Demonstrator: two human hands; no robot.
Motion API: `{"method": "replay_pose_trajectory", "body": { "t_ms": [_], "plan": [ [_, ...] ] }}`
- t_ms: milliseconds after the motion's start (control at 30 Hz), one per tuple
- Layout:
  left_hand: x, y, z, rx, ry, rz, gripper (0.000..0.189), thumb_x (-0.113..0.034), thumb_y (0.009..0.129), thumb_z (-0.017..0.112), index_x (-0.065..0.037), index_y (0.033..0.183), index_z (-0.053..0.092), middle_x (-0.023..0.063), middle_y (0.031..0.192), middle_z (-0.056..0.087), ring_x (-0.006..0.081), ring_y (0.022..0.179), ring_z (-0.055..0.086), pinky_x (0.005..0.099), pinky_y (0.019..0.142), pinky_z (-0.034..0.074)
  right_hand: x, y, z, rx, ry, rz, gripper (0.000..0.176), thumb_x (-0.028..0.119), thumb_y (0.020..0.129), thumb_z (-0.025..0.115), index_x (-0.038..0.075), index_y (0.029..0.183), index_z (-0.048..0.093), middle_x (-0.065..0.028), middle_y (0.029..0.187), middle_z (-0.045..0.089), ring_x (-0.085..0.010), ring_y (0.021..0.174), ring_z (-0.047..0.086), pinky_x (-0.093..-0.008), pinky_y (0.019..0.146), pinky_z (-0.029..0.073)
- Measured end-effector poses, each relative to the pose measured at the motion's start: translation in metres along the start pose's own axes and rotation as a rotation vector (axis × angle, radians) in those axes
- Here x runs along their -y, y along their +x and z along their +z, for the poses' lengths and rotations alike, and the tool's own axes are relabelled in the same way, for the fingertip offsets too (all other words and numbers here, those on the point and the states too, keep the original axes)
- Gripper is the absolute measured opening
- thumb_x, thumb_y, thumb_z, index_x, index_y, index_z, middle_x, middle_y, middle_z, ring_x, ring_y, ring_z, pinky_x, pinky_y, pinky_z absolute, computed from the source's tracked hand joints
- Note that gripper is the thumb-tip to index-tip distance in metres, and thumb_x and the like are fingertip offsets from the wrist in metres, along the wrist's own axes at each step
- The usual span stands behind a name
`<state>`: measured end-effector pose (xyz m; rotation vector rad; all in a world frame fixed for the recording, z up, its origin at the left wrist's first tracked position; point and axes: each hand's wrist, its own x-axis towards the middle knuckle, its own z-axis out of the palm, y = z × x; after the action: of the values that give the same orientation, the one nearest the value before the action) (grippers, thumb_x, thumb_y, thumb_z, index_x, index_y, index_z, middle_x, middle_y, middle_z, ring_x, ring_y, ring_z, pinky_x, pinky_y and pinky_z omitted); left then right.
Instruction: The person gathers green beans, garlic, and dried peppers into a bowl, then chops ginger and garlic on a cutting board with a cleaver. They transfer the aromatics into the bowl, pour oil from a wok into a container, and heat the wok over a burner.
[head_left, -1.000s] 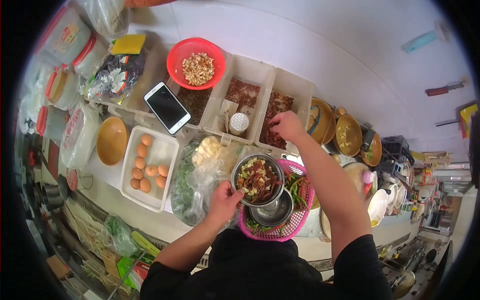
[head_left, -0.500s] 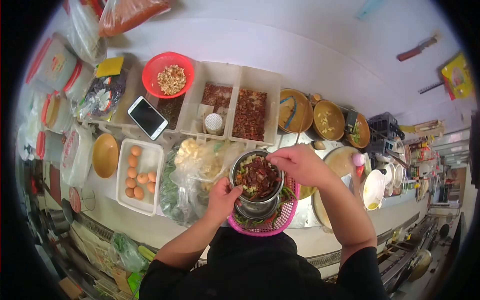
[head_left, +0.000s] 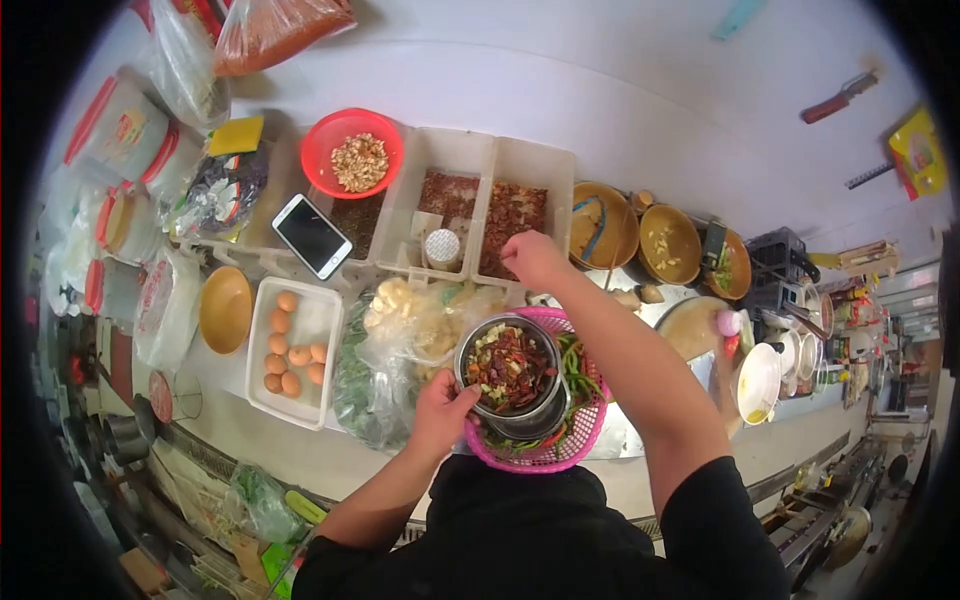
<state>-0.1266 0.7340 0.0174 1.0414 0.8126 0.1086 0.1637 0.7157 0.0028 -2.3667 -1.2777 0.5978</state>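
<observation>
My left hand [head_left: 443, 398] grips the rim of a steel bowl [head_left: 512, 366] filled with dried red chillies and chopped bits. The bowl sits on another steel bowl inside a pink basket [head_left: 591, 416] of green and red peppers. My right hand [head_left: 531, 257] reaches over the clear tub of dried chillies [head_left: 515, 215], fingers pinched down into it. What the fingers hold is hidden.
A red basket of nuts [head_left: 352, 151], a phone [head_left: 312, 235], a tub of spice [head_left: 446, 196] with a small jar [head_left: 442, 247], a tray of eggs [head_left: 292, 345], bagged greens [head_left: 378, 380] and brown bowls [head_left: 670, 243] crowd the counter. Plates stand at the right.
My right hand went from the chilli tub to above the steel bowl, then back to the tub. The left hand kept its grip on the bowl. The view shifted slightly.
</observation>
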Motion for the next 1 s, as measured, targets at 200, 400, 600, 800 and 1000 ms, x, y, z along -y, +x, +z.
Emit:
{"method": "replay_pose_trajectory", "body": {
  "t_ms": [200, 400, 600, 800, 1000],
  "plan": [
    [-0.002, -0.009, -0.013, -0.043, -0.028, 0.062, 0.009, -0.006, 0.089, 0.061, -0.001, 0.089, 0.054, 0.0041, 0.071, 0.058, 0.0108, 0.055, 0.058, 0.024, 0.05, 0.049, -0.023, 0.058, 0.038, 0.37, -0.323, 0.088, 0.021, 0.017, 0.072, 0.072, -0.002, 0.082, 0.072, -0.0201, 0.091, 0.069, -0.0322, 0.089, 0.067, -0.0398, 0.08, 0.054],
    [0.003, -0.001, -0.011, -0.063, 0.011, 0.061, 0.01, -0.006, 0.089, 0.061, -0.001, 0.086, 0.053, 0.0043, 0.07, 0.057, 0.0117, 0.054, 0.058, 0.0247, 0.049, 0.049, -0.03, 0.055, 0.031, 0.121, -0.347, -0.084, 0.005, 0.005, 0.07, 0.071, 0.0, 0.07, 0.071, -0.0148, 0.073, 0.069, -0.0286, 0.069, 0.068, -0.0403, 0.065, 0.055],
    [-0.001, 0.007, 0.016, -0.014, 0.075, 0.05, 0.012, -0.007, 0.088, 0.062, -0.001, 0.085, 0.052, 0.0038, 0.069, 0.055, 0.0114, 0.053, 0.056, 0.0248, 0.049, 0.048, 0.002, -0.044, -0.068, 0.081, 0.806, 0.116, 0.013, 0.002, 0.076, 0.069, -0.003, 0.088, 0.068, -0.0072, 0.071, 0.067, -0.0123, 0.063, 0.064, -0.0259, 0.061, 0.052],
    [0.009, 0.011, 0.093, 0.225, 0.14, 0.052, 0.012, -0.007, 0.088, 0.063, -0.001, 0.088, 0.052, 0.0037, 0.072, 0.056, 0.01, 0.056, 0.055, 0.0246, 0.049, 0.048, 0.004, -0.231, -0.116, 0.046, 0.657, 0.242, 0.016, 0.003, 0.083, 0.066, -0.001, 0.098, 0.069, -0.0067, 0.078, 0.069, -0.011, 0.068, 0.065, -0.0254, 0.063, 0.052],
    [0.043, -0.019, 0.212, 0.577, 0.367, -0.061, 0.01, -0.006, 0.088, 0.06, -0.003, 0.096, 0.055, 0.0047, 0.08, 0.062, 0.01, 0.062, 0.058, 0.0228, 0.051, 0.048, -0.043, -0.419, -0.122, -0.466, 0.65, 0.446, 0.019, 0.008, 0.083, 0.067, 0.001, 0.101, 0.068, -0.0112, 0.083, 0.067, -0.0156, 0.073, 0.065, -0.0278, 0.068, 0.052]
  ]
}}
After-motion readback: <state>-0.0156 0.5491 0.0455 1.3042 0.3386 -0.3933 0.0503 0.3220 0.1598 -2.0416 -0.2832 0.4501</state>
